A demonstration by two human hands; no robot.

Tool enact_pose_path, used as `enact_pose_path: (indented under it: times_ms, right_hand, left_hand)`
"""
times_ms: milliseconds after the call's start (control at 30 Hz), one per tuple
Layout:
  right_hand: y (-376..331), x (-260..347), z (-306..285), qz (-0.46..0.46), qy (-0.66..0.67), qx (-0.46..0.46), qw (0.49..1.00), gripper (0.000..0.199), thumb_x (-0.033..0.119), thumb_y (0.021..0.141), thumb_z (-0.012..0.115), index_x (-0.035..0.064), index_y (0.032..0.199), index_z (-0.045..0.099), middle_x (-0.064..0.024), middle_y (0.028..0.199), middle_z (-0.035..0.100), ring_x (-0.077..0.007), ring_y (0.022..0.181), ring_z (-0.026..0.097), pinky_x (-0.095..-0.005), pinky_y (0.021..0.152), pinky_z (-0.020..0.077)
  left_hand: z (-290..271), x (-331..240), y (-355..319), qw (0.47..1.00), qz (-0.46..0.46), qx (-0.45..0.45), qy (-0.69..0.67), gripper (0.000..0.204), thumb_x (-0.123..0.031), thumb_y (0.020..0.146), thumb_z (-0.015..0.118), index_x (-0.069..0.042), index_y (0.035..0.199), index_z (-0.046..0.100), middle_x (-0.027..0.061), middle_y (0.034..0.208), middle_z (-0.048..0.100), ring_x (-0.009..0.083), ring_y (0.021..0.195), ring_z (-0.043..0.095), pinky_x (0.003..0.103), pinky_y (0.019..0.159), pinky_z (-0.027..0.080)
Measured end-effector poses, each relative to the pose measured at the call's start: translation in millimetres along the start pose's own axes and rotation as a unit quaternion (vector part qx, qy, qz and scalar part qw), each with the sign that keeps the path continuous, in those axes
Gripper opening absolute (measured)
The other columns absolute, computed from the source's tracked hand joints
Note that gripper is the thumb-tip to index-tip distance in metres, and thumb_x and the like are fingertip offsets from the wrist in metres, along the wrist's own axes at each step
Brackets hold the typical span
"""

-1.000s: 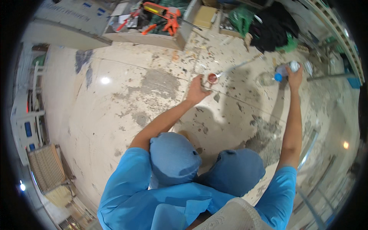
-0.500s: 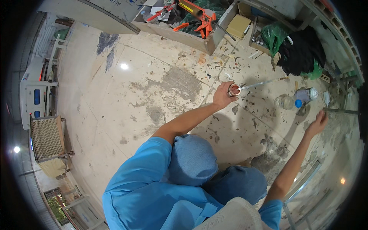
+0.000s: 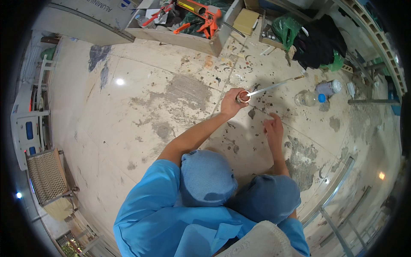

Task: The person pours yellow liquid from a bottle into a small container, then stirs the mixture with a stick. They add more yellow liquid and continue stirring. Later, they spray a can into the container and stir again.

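My left hand [image 3: 231, 103] is wrapped around a small round can [image 3: 243, 97] held over the floor. The can's open mouth shows a reddish-brown inside. A long, thin, pale stick [image 3: 274, 87] slants up to the right from its rim, with a brownish far end; whether it rests in the can is hard to tell. My right hand [image 3: 274, 127] hangs to the right of the can and nearer to me. Its fingers are bent and slightly apart, and nothing shows in them. Both knees, in blue trousers, are below the hands.
To the right stand a clear bottle with a blue cap [image 3: 305, 98] and a white-lidded container [image 3: 329, 88]. A wooden box [image 3: 171, 36] of tools is at the back, beside green bags [image 3: 286, 29] and black cloth [image 3: 321, 43]. Metal frames [image 3: 329, 190] lie at right.
My right hand has swung left, from near the metal bar at the far right to beside the can. My left hand still holds the can. The whole view has shifted somewhat.
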State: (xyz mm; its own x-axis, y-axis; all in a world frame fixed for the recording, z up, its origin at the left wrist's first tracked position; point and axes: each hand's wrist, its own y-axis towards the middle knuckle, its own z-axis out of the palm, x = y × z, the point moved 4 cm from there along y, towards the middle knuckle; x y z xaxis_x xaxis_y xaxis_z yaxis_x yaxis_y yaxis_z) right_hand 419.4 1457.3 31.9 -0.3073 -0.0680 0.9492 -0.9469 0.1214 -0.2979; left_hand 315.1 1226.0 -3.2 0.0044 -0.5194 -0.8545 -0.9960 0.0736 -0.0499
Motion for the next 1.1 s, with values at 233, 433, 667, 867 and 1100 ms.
enact_pose_path:
  times_ms: [233, 433, 667, 867, 1100]
  right_hand:
    - [53.9, 45.9, 19.3, 0.02, 0.1, 0.085, 0.991, 0.037, 0.019, 0.105, 0.07, 0.001, 0.137, 0.064, -0.0025, 0.088, 0.065, -0.0084, 0.074, 0.06, -0.0265, 0.068, 0.0513]
    - [20.8, 89.3, 37.5, -0.159, -0.153, 0.173, 0.96, 0.022, 0.018, 0.107, 0.065, -0.0004, 0.118, 0.071, -0.0113, 0.095, 0.071, -0.0219, 0.081, 0.068, -0.0344, 0.074, 0.0529]
    - [-12.7, 126.5, 32.5, -0.263, -0.294, 0.148, 0.907, 0.027, 0.022, 0.109, 0.059, -0.0024, 0.111, 0.072, -0.0185, 0.109, 0.076, -0.0399, 0.094, 0.072, -0.0437, 0.083, 0.0572]
    - [-19.5, 133.1, 28.6, -0.32, -0.23, 0.094, 0.914, 0.028, 0.021, 0.108, 0.06, -0.0025, 0.102, 0.073, -0.0191, 0.109, 0.076, -0.041, 0.093, 0.072, -0.0448, 0.081, 0.0573]
    - [-20.6, 125.5, 28.3, -0.223, -0.204, 0.118, 0.946, 0.027, 0.022, 0.108, 0.06, -0.0006, 0.107, 0.074, -0.0169, 0.107, 0.077, -0.0403, 0.091, 0.071, -0.0448, 0.08, 0.056]
  left_hand:
    - [-12.8, -18.6, -43.2, 0.998, 0.034, 0.059, 0.003, 0.064, -0.018, 0.073, 0.095, -0.011, 0.131, 0.068, 0.011, 0.13, 0.07, 0.0333, 0.123, 0.064, 0.043, 0.109, 0.049]
    - [-18.6, -29.4, -71.0, 0.994, -0.006, 0.109, 0.002, 0.066, -0.019, 0.072, 0.095, -0.012, 0.132, 0.069, 0.0108, 0.13, 0.071, 0.0337, 0.123, 0.063, 0.043, 0.108, 0.049]
    - [-34.6, -54.9, -72.5, 0.997, 0.026, 0.067, -0.017, 0.065, -0.018, 0.072, 0.094, -0.012, 0.131, 0.07, 0.0116, 0.127, 0.072, 0.032, 0.122, 0.063, 0.042, 0.108, 0.049]
    - [-35.8, -66.3, -72.5, 0.995, 0.059, 0.074, -0.037, 0.065, -0.017, 0.072, 0.094, -0.012, 0.131, 0.07, 0.0106, 0.126, 0.072, 0.032, 0.123, 0.062, 0.042, 0.109, 0.049]
    - [-33.7, -64.3, -79.8, 0.995, 0.055, 0.076, -0.015, 0.065, -0.017, 0.07, 0.095, -0.013, 0.13, 0.071, 0.0101, 0.128, 0.072, 0.0338, 0.123, 0.062, 0.044, 0.108, 0.05]
